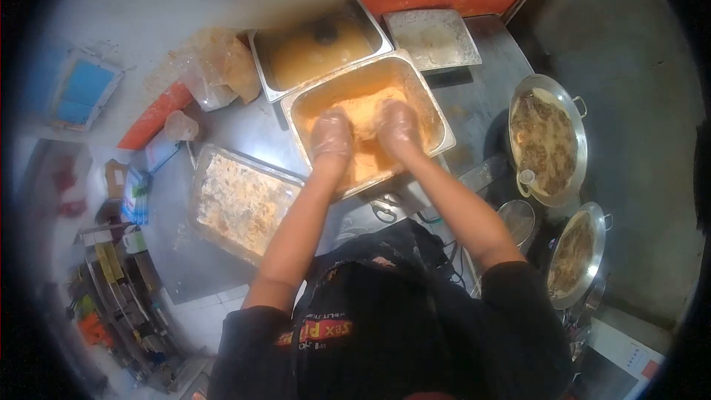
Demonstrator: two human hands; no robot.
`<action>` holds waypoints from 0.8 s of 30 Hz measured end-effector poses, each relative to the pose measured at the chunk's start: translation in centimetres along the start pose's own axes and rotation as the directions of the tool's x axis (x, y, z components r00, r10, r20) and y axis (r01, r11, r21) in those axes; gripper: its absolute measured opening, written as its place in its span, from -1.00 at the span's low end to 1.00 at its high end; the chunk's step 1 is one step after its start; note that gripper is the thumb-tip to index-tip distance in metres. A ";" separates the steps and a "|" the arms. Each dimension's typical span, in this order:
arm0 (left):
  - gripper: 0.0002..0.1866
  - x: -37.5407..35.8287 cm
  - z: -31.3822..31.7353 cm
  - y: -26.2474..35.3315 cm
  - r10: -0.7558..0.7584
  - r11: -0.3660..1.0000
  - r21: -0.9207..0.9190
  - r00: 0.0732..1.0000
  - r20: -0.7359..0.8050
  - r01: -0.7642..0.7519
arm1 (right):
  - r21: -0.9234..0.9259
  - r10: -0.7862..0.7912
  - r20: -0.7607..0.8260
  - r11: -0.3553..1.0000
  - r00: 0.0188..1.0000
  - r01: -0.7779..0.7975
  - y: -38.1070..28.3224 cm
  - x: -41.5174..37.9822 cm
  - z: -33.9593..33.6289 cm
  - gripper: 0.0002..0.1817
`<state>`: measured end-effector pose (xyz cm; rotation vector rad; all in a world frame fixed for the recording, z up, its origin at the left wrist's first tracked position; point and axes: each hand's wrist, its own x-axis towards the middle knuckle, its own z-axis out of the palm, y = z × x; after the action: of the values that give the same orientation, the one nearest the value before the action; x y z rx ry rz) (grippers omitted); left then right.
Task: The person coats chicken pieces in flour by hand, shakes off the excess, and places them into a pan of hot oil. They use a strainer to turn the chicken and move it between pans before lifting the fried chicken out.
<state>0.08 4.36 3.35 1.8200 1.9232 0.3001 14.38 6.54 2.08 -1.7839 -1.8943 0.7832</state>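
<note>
A deep metal pan (443, 127) in front of me holds orange-tinted flour (363, 110). Both hands are inside it, covered by clear plastic gloves dusted with flour. My left hand (332, 135) is down in the flour on the left side. On the right side, my right hand (398, 126) also reaches into it, a short gap away from the left. The ends of the fingers are bent down and hidden, so whether they grip anything does not show. A paler heap of flour lies between and beyond the hands.
Behind the pan stands another metal pan (386, 46) of yellowish liquid, beside a metal lid (433, 37). A flour-coated tray (241, 204) lies left. To the right are two wide pans of bubbling oil, the upper pan (544, 141) and lower pan (576, 252). A plastic bag (222, 67) sits back left.
</note>
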 end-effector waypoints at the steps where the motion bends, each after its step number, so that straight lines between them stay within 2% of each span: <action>1: -0.88 0.3 0.9 -1.1 0.083 0.996 0.037 0.989 -0.124 -0.078 | 0.163 0.019 -0.101 0.987 0.995 -0.002 0.0 -0.3 -0.3 -0.81; 2: -0.88 -0.4 1.5 -0.6 0.078 0.997 0.036 0.990 -0.119 -0.074 | 0.162 0.022 -0.095 0.987 0.995 -0.006 0.0 -1.0 0.7 -0.81; 4: -0.89 -1.0 2.2 1.3 0.215 0.974 0.132 0.927 -0.307 -0.183 | 0.020 -0.018 -0.245 1.000 0.969 0.023 0.0 -0.9 3.5 -0.78; 5: -0.89 -0.7 1.1 1.1 0.229 0.973 0.071 0.939 -0.256 -0.218 | -0.100 -0.062 -0.050 0.993 0.997 0.057 0.1 -0.2 2.7 -0.76; 6: -0.89 -0.6 0.7 1.2 0.228 0.974 0.070 0.940 -0.256 -0.217 | -0.100 -0.062 -0.048 0.993 0.997 0.057 0.5 -0.1 2.2 -0.76; 8: -0.88 -1.5 -0.3 1.6 -0.001 0.998 -0.055 0.982 -0.191 -0.009 | 0.241 0.059 -0.164 0.970 0.985 -0.018 1.1 -1.4 1.6 -0.80; 9: -0.87 -3.4 -0.2 3.7 0.234 0.958 -0.091 0.922 -0.307 -0.273 | 0.540 0.114 -0.444 0.825 0.889 0.164 -0.4 -2.3 4.6 -0.80; 10: -0.87 -2.8 -0.3 3.4 0.242 0.956 -0.086 0.917 -0.317 -0.282 | 0.184 -0.069 -0.296 0.975 0.953 0.127 0.9 -2.1 3.9 -0.82; 12: -0.86 -1.9 -1.7 2.9 0.184 0.967 0.192 0.980 -0.074 -0.167 | -0.096 -0.169 -0.104 0.983 0.980 0.159 0.2 -1.6 1.7 -0.83; 13: -0.86 -2.5 -3.2 2.9 0.079 0.987 0.143 0.997 -0.018 -0.076 | -0.094 -0.167 -0.099 0.983 0.981 0.158 0.1 -2.2 0.2 -0.83; 14: -0.86 -3.0 -3.3 2.1 0.079 0.986 0.146 0.997 -0.011 -0.076 | 0.126 -0.114 -0.108 0.984 0.988 0.127 -0.9 -2.9 -2.3 -0.86; 15: -0.88 -3.3 -3.2 1.1 0.195 0.972 0.168 0.967 -0.164 -0.167 | 0.336 -0.064 -0.108 0.937 0.992 0.097 -1.2 -3.3 -3.7 -0.88; 16: -0.88 -3.5 -3.1 0.5 0.306 0.946 0.203 0.899 -0.315 -0.251 | 0.334 -0.067 -0.109 0.937 0.992 0.100 -0.7 -2.9 -3.7 -0.88; 18: -0.88 -3.0 -2.2 -0.6 0.291 0.940 0.267 0.910 -0.296 -0.214 | 0.318 -0.221 -0.452 0.865 0.864 0.388 1.2 -2.2 -2.4 -0.95; 19: -0.87 -2.7 -1.3 -1.9 0.274 0.936 0.281 0.941 -0.201 -0.212 | 0.322 -0.217 -0.444 0.867 0.869 0.381 3.0 -2.5 -1.4 -0.95; 20: -0.85 -1.7 -1.1 -2.7 0.260 0.930 0.300 0.957 -0.128 -0.212 | 0.272 -0.210 -0.295 0.917 0.932 0.292 4.9 -1.4 -0.6 -0.96; 21: -0.85 -0.7 -1.5 -3.0 0.267 0.929 0.307 0.950 -0.162 -0.209 | 0.199 -0.195 -0.154 0.954 0.969 0.224 4.6 0.3 -1.5 -0.95; 22: -0.86 -0.6 -1.2 -3.5 0.230 0.954 0.244 0.947 -0.224 -0.174 | 0.195 -0.212 -0.158 0.951 0.965 0.241 4.7 1.1 -2.3 -0.95; 24: -0.87 -2.1 -1.3 -3.2 0.173 0.976 0.171 0.951 -0.255 -0.132 | 0.500 -0.013 -0.077 0.864 0.997 0.050 2.2 -0.5 -5.2 -0.94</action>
<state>-3.30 2.24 3.39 2.1288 2.0342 0.4862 19.50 6.68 4.57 -1.4257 -1.4870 1.0698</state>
